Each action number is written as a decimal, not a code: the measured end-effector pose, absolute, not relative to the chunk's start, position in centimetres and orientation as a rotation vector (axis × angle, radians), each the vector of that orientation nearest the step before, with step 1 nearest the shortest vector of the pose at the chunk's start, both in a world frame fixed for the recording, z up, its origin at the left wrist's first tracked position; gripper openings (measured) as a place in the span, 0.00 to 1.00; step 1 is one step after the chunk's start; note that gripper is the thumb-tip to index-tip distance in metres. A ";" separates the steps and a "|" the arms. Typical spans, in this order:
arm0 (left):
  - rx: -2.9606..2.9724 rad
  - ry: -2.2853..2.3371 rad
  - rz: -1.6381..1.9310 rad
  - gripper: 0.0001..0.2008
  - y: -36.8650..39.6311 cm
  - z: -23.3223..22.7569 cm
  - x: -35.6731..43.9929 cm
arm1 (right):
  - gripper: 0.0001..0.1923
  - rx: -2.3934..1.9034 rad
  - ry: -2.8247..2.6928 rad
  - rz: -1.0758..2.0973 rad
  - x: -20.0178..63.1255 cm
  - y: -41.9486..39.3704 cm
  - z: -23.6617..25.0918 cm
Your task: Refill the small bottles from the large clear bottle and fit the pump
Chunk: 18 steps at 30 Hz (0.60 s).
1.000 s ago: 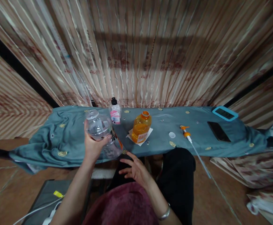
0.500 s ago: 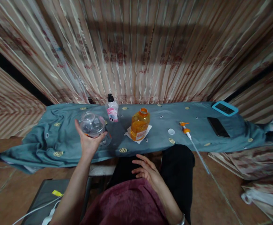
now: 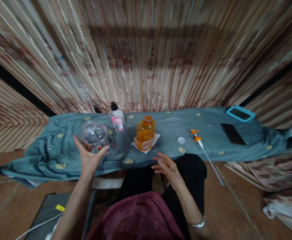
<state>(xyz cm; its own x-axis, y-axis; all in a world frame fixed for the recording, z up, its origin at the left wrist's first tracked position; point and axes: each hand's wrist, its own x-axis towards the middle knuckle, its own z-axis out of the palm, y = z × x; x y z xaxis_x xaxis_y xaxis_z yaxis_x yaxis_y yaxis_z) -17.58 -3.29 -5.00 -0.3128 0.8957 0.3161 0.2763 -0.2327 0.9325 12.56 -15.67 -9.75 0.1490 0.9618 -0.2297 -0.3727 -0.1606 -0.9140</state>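
At the left part of the cloth-covered table, my left hand (image 3: pixel 89 160) is at the near side of a clear plastic jar (image 3: pixel 95 135). Its thumb and a finger are spread wide apart, with the other fingers partly hidden; light contact with the jar cannot be ruled out. The jar has an uncapped round mouth. My right hand (image 3: pixel 168 169), fingers loosely spread and holding nothing, hovers over my lap by the table's front edge. Nearest to it stands an uncapped orange bottle (image 3: pixel 146 133), partly filled with liquid, on a white tissue (image 3: pixel 156 138).
Behind the jar stands a clear bottle (image 3: pixel 117 120) with a black cap. To the right lie a white round cap (image 3: pixel 181 140), an orange pump head (image 3: pixel 197 137) whose tube overhangs the front edge, a black phone (image 3: pixel 233 134) and a blue-framed clock (image 3: pixel 240 113). A curtain (image 3: pixel 146 66) hangs behind.
My left hand has drawn slightly back toward me relative to the jar. My right hand has risen and shifted right, toward the table edge. The view has turned slightly.
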 end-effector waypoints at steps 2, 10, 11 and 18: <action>1.402 1.636 1.552 0.71 -5.7 -5.5 -18.1 | 0.27 -1.182 -0.732 1.316 13.1 -15.0 -9.5; 1.572 1.492 1.234 0.42 -13.9 -7.4 -13.6 | 0.25 -1.342 -0.959 1.001 14.9 -10.3 -9.1; 1.575 1.436 1.226 0.43 -13.1 -7.3 -12.2 | 0.24 -1.378 -1.003 0.939 15.0 -9.6 -9.1; 1.534 1.284 1.313 0.60 -4.0 -5.9 -4.2 | 0.26 -1.696 -1.321 0.586 16.0 -4.9 -8.3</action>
